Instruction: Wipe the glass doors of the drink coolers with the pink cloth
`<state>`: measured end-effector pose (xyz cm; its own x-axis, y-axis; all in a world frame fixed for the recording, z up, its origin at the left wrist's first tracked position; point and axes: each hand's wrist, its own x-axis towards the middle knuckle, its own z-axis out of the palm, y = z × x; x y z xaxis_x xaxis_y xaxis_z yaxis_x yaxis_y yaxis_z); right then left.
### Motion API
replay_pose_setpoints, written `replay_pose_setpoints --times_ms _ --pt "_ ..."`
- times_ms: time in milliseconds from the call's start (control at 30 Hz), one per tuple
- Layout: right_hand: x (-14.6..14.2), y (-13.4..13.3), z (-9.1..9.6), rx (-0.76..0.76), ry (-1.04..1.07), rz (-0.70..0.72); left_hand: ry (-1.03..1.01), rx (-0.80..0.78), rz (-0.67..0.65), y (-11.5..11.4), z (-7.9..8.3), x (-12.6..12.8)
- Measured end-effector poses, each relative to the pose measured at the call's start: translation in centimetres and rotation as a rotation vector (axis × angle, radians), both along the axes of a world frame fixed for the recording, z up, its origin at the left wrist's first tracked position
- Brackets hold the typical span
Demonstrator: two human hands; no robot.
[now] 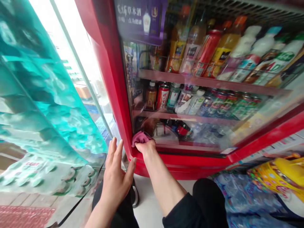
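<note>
My right hand (147, 147) is closed on a small pink cloth (140, 138) and presses it against the lower left corner of the glass door of a red drinks fridge (111, 82). My left hand (117, 175) is open with fingers stretched out, held just left of the fridge's bottom corner, near its red frame. Behind the glass door, shelves (209, 83) carry several bottles and cans.
A teal printed glass panel (45, 104) leans at the left, close to my left hand. Packs of bottled water (239, 196) and a yellow bag (285, 177) lie at the lower right. My knees in black trousers (206, 202) are at the bottom.
</note>
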<state>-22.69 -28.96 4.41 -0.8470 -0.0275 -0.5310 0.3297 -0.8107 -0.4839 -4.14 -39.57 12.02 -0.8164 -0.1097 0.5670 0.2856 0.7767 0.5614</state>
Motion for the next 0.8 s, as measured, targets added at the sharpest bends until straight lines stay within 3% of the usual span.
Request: replay_pose_setpoints --times_ms 233,300,367,500,567,633,733,800 --pt "3.5 2.4 5.3 -0.277 0.081 0.149 -0.013 0.141 -0.057 1.4 0.2 1.0" --pt "5.4 3.5 6.2 -0.361 0.191 0.177 -0.062 0.313 -0.071 2.2 -0.5 1.1" --pt "7.2 4.8 6.9 -0.399 0.324 0.205 -0.162 0.596 -0.076 3.0 -1.2 1.0" --pt "10.0 7.4 8.4 -0.218 0.462 0.332 -0.437 1.258 -0.117 4.7 -2.1 0.2" --pt "10.9 8.4 8.8 -0.085 0.463 0.337 -0.514 1.459 -0.176 5.3 -2.2 -0.2" --pt "11.4 9.1 8.8 0.006 0.484 0.321 -0.476 1.489 -0.175 5.6 -2.0 -0.3" --pt "11.9 9.6 8.2 0.125 0.563 0.304 -0.269 1.308 -0.053 5.6 -1.5 0.0" --pt "12.5 9.7 7.9 0.349 0.65 0.255 -0.238 1.324 -0.041 5.5 -1.0 0.2"
